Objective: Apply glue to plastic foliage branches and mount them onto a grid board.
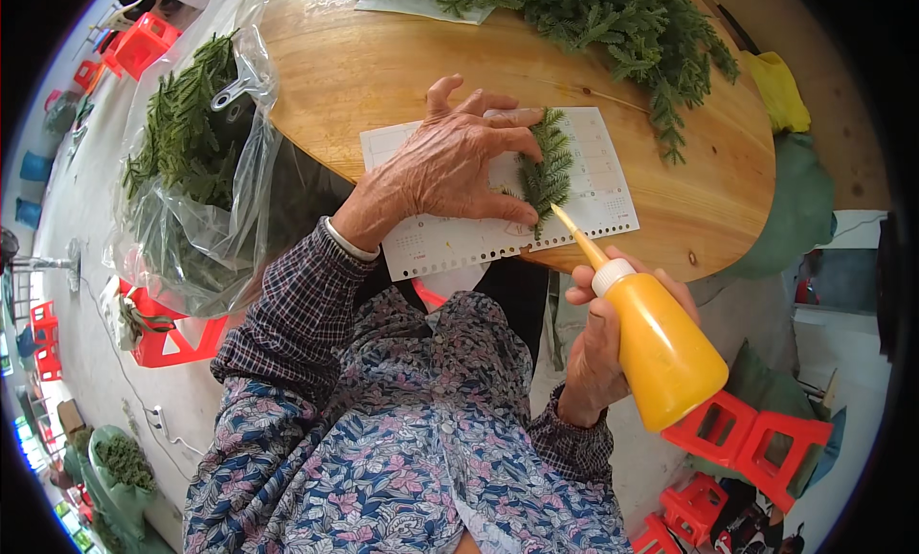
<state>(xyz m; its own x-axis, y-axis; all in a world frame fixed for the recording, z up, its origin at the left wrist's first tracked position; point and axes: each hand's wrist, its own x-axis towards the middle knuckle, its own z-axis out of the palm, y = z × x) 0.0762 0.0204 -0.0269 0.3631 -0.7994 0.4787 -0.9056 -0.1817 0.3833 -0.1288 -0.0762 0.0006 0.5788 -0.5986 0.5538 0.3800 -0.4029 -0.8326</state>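
Note:
A short green fir sprig (pixel 548 171) lies on a white calendar sheet (pixel 598 157) with a perforated near edge. My left hand (pixel 464 161) rests over the sheet, its thumb and fingers spread along the sprig's left side and touching it. In my right hand (pixel 603 339) is a yellow squeeze bottle (pixel 665 348) with a white collar, tilted up. The bottle's pointed nozzle (pixel 579 235) reaches the sprig's lower right edge. Whether anything comes out at the tip is too small to tell.
The round wooden table (pixel 330 51) carries a heap of fir branches (pixel 613 22) at its far side. A clear plastic bag (pixel 254 161) of greenery stands on the left. Red stools (pixel 756 444) are at the lower right, and a cable (pixel 124 372) crosses the floor on the left.

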